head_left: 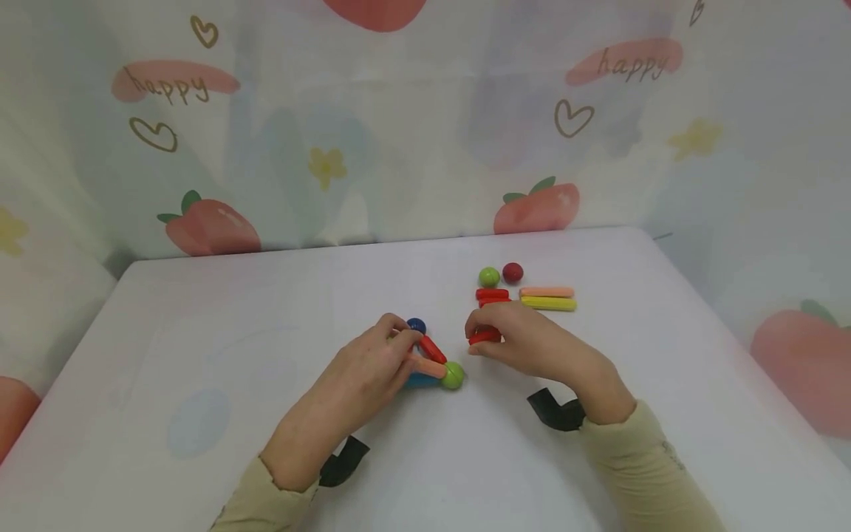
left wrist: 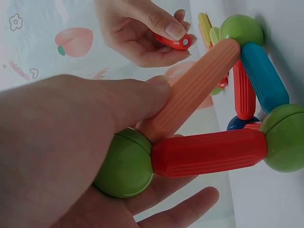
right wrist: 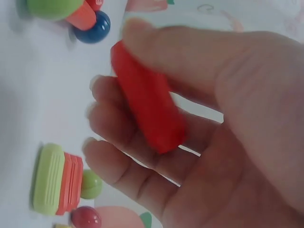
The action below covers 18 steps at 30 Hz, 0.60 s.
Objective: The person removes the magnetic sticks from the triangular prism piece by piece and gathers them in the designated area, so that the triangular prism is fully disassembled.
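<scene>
My left hand (head_left: 368, 369) holds a built frame of grooved toy rods and balls, the thumb on a peach rod (left wrist: 194, 90) beside a green ball (left wrist: 124, 164). A red rod (left wrist: 209, 153) runs from that ball to another green ball (left wrist: 287, 140), and a teal-blue rod (left wrist: 266, 76) joins on beyond. Part of the far side, with a dark blue ball (head_left: 417, 325), is covered by the left fingers in the head view. Just to the right, my right hand (head_left: 532, 340) pinches a loose short red rod (right wrist: 149, 99) between thumb and fingers, apart from the frame.
Behind the right hand lie short red rods (head_left: 492, 294), a peach rod (head_left: 547, 292) and a yellow-green rod (head_left: 548, 304). A green ball (head_left: 488, 277) and a dark red ball (head_left: 513, 273) sit beyond them. A printed curtain (head_left: 412, 148) stands along the white table's (head_left: 199, 318) back edge.
</scene>
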### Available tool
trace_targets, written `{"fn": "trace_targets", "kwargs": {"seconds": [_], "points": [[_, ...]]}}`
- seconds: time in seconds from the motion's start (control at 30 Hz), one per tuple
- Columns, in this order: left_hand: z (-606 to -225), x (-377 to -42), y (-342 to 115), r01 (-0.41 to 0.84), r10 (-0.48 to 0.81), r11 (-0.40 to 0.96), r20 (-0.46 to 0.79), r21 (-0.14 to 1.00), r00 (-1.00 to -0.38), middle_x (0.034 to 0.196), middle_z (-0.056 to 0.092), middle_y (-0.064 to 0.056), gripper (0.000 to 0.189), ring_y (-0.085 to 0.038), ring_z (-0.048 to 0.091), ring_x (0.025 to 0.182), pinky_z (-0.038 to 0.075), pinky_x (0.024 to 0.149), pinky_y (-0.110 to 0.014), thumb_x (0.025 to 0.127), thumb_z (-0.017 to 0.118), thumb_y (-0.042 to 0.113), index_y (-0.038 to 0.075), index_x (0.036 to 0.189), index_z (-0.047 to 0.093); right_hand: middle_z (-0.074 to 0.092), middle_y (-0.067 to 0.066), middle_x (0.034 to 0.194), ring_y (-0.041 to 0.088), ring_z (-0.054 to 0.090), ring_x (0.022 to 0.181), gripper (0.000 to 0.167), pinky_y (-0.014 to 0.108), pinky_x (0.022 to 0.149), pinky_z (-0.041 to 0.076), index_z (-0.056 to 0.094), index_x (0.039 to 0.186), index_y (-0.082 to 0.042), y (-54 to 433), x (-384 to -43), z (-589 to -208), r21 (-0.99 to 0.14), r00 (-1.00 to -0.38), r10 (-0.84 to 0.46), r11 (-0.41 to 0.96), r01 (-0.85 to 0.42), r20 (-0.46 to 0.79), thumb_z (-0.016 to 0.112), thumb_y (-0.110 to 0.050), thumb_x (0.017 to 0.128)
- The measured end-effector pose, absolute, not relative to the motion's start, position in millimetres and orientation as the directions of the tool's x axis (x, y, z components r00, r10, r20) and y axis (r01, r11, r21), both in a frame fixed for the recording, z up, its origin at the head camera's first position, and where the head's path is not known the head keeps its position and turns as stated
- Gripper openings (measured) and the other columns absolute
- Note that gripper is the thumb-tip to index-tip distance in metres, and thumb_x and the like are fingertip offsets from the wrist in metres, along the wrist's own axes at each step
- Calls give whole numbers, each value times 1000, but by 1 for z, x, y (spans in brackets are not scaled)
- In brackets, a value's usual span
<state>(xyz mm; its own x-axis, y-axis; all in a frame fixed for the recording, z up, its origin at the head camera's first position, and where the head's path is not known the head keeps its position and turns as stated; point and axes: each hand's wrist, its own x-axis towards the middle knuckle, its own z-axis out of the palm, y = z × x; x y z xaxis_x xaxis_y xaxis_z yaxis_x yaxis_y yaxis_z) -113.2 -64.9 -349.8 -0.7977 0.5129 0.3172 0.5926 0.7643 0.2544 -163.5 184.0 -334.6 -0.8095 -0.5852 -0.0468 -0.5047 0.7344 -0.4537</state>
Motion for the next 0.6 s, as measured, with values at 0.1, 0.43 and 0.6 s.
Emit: {"fn": "trace_targets", "kwargs": {"seconds": [0.1, 0.43, 0.6], "points": [[-349, -113, -65, 592, 515, 763, 311, 258, -799, 113, 62, -11, 27, -16, 64, 82, 58, 71, -26, 91, 73, 20, 7, 113, 67, 67, -3, 94, 13, 61, 89, 18, 33, 83, 57, 69, 103, -10, 188, -165, -334, -444, -816, -578, 735, -513, -14, 76, -9, 86], [-348, -114, -64, 591, 513, 764, 312, 259, -800, 112, 62, -11, 25, -15, 64, 81, 58, 70, -26, 91, 73, 18, 6, 113, 68, 68, 5, 105, 21, 63, 100, 24, 41, 89, 58, 67, 109, -6, 199, -168, -332, -433, -833, -548, 735, -522, 74, 72, -1, 87], [-349, -113, -64, 593, 515, 762, 314, 258, -798, 113, 62, -11, 26, -15, 64, 80, 58, 69, -26, 91, 73, 20, 7, 113, 67, 67, 8, 113, 26, 60, 110, 25, 45, 94, 55, 67, 112, -7, 204, -166, -330, -426, -843, -531, 746, -512, 85, 69, 2, 89]]}}
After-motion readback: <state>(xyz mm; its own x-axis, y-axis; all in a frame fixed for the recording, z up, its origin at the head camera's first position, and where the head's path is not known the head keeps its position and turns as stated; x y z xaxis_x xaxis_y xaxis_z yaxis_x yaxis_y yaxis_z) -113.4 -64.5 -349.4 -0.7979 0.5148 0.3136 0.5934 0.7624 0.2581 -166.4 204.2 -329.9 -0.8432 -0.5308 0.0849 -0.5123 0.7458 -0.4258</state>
